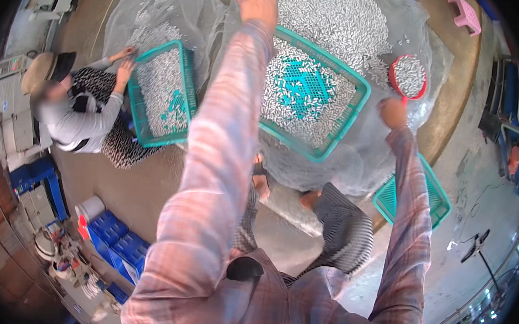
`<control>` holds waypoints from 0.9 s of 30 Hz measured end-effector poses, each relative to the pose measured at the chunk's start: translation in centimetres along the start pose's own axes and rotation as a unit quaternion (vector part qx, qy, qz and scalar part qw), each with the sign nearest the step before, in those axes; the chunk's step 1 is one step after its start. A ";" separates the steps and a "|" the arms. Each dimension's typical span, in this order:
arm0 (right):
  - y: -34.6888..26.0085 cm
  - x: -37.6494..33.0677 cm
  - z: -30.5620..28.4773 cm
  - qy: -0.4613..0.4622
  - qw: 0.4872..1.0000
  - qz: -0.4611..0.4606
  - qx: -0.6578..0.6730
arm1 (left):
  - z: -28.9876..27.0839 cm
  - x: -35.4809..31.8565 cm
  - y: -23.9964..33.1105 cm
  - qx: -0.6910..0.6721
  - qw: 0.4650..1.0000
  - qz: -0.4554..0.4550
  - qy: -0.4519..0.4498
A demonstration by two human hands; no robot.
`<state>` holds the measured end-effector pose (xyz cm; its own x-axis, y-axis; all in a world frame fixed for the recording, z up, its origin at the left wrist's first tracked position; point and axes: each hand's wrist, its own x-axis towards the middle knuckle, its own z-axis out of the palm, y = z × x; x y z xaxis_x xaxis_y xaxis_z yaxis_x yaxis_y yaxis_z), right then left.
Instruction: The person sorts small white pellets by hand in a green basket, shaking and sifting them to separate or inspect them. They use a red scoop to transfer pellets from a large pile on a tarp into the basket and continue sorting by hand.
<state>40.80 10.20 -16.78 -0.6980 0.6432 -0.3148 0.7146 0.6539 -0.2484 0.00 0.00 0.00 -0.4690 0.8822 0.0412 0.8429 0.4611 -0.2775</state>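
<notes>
My right hand (pixel 393 113) is closed round the short handle of a red round strainer (pixel 411 77), heaped with small silvery-white pellet-like pieces. My left hand (pixel 258 6) reaches out at the left edge of a large pile (pixel 332 15) of the same pieces, its partly visible fingers slightly apart and nothing seen in them. Between my arms a green plastic basket (pixel 350 135) stands tilted in view, its floor partly covered by a layer of these pieces. My left forearm hides its left edge.
Clear plastic sheeting (pixel 356 169) lies under the pile. At left, a seated person (pixel 86 112) has both hands at another green basket (pixel 189 89) of pieces. A third green basket (pixel 440 194) is partly behind my right forearm. A pink stool (pixel 465 17) stands far right; blue crates (pixel 110 235) lower left.
</notes>
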 end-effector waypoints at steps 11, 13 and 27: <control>-6.9 -9.0 24.2 -0.036 0.703 0.258 0.662 | 38.2 -21.5 -2.5 -0.252 0.958 0.134 0.003; -7.2 -8.1 23.6 -0.012 0.740 0.262 0.620 | 39.5 -24.2 -0.7 -0.232 0.960 0.157 0.007; -12.4 -15.8 12.7 0.298 0.786 0.118 0.528 | 32.5 -34.4 -3.0 -0.264 0.958 0.111 -0.036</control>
<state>43.59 -13.10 -20.38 -0.2125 0.9753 -0.0597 0.2470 -0.0055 -0.9690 5.05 -34.85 -31.83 -0.2645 0.9638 -0.0343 0.9309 0.2645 0.2520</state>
